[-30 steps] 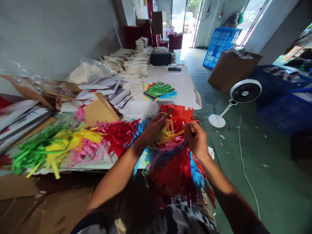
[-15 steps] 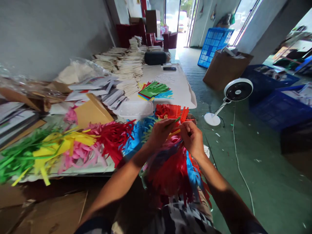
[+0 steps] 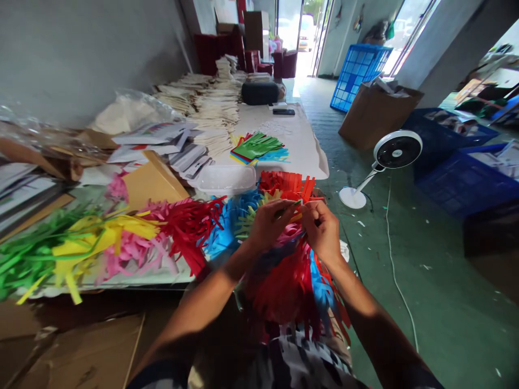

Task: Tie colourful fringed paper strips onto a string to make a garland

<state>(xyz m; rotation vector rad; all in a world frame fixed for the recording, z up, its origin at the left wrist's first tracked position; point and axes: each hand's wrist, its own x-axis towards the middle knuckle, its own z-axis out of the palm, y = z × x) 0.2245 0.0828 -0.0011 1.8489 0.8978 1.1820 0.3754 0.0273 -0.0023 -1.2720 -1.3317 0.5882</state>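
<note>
Over my lap, my left hand (image 3: pixel 271 224) is closed in a pinch, with a small green paper strip (image 3: pixel 299 202) poking past its fingertips. Right beside it, my right hand (image 3: pixel 323 231) pinches at the same spot; a small whitish bit shows there, too small to name. Beneath both hands hangs a bundle of red fringed paper tassels (image 3: pixel 278 286), with blue strips (image 3: pixel 321 283) at its right side. Bright red fringed paper (image 3: pixel 284 183) lies just beyond my fingers. Blue fringe (image 3: pixel 223 232) and pale green fringe (image 3: pixel 247 221) are left of my left hand.
Crimson (image 3: pixel 182 224), yellow (image 3: pixel 93 235) and green tassels (image 3: pixel 28 254) cover the table's near left. A clear plastic tray (image 3: pixel 227 181) and flat fringed sheets (image 3: pixel 259 146) lie further back. On the floor at right stands a white fan (image 3: pixel 397 150), its cord trailing.
The right hand has shifted very slightly to the right and its fingers have turned a little. Both hands stay pinched close together, and the view has tilted slightly.
</note>
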